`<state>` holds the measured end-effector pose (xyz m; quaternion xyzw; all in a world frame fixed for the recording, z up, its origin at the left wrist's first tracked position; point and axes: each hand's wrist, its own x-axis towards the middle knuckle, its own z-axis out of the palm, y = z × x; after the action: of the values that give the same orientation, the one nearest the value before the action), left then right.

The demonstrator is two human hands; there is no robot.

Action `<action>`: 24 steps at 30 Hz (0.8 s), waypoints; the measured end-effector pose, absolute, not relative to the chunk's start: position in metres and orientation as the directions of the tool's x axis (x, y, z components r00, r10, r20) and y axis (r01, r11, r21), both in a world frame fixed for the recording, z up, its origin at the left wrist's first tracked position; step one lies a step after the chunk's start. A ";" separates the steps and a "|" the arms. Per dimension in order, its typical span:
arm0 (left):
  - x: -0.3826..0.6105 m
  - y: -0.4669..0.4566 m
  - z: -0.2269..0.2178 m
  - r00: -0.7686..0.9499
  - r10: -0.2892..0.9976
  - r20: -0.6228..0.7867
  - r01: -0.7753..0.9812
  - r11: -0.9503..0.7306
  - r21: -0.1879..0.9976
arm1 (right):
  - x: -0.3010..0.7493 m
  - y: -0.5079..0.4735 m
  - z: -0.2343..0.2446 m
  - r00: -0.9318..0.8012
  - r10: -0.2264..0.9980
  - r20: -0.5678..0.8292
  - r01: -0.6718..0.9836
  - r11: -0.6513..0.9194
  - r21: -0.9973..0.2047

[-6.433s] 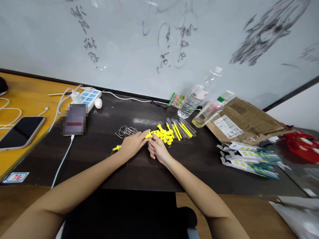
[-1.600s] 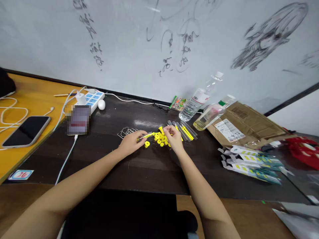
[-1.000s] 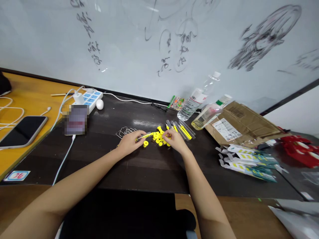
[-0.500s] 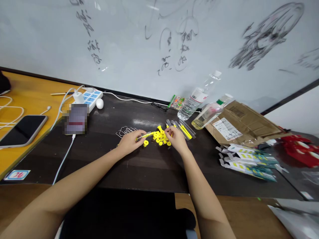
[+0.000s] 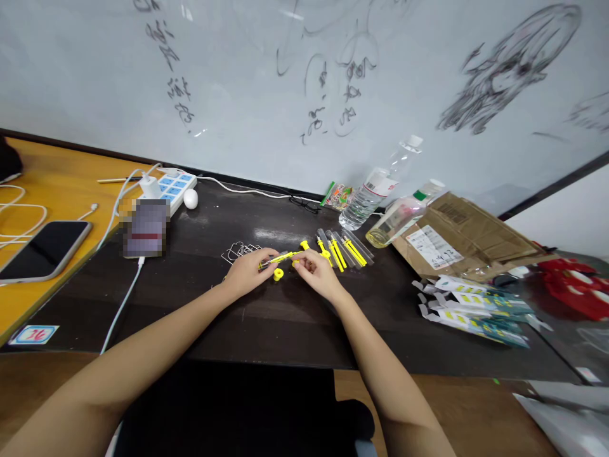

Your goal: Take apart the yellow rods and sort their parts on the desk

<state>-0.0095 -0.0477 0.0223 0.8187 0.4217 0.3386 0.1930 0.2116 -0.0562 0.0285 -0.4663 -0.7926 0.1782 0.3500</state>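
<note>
My left hand is closed round a slim clear tube with a yellow stick poking out to the right. At the stick's outer end, my right hand has its fingers drawn together; what they pinch is hidden. A loose yellow flanged cap lies on the table between the hands. More yellow caps show behind my right hand, which covers most of their pile. Just beyond my left hand sits a tangle of bent metal wire pieces.
Several clear tubes with yellow sticks lie right of the hands. Behind them stand a water bottle, a second bottle and a cardboard parcel. Flattened boxes lie at right. A power strip and a phone are left.
My right hand has moved left from the yellow caps and clear tubes to the end of the stick. My left hand has stayed where it was.
</note>
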 end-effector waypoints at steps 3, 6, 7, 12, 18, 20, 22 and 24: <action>-0.009 -0.048 0.023 0.396 0.822 0.408 0.547 -0.568 0.615 | 0.202 -0.061 0.028 -0.405 0.840 0.362 0.669 0.542 -0.508; -0.009 -0.049 0.025 0.379 0.831 0.407 0.551 -0.556 0.622 | 0.194 -0.065 0.027 -0.464 0.807 0.364 0.693 0.587 -0.418; -0.009 -0.049 0.025 0.376 0.832 0.407 0.552 -0.554 0.623 | 0.192 -0.065 0.025 -0.478 0.800 0.362 0.695 0.597 -0.400; -0.009 -0.049 0.025 0.366 0.837 0.407 0.559 -0.547 0.623 | 0.186 -0.064 0.017 -0.520 0.780 0.348 0.690 0.624 -0.366; -0.010 -0.048 0.023 0.375 0.835 0.402 0.556 -0.550 0.624 | 0.186 -0.062 0.016 -0.489 0.787 0.377 0.654 0.617 -0.438; -0.010 -0.048 0.022 0.376 0.838 0.395 0.561 -0.545 0.623 | 0.190 -0.060 0.017 -0.435 0.806 0.402 0.651 0.590 -0.478; -0.010 -0.049 0.023 0.378 0.840 0.389 0.569 -0.542 0.618 | 0.197 -0.057 0.020 -0.338 0.834 0.437 0.669 0.539 -0.512; -0.010 -0.049 0.023 0.377 0.841 0.387 0.579 -0.541 0.610 | 0.207 -0.052 0.024 -0.209 0.853 0.479 0.698 0.473 -0.538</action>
<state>-0.0096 -0.0490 0.0233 0.8077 0.4397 0.3434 0.1907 0.2075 -0.0524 0.0235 -0.5029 -0.7708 0.1026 0.3775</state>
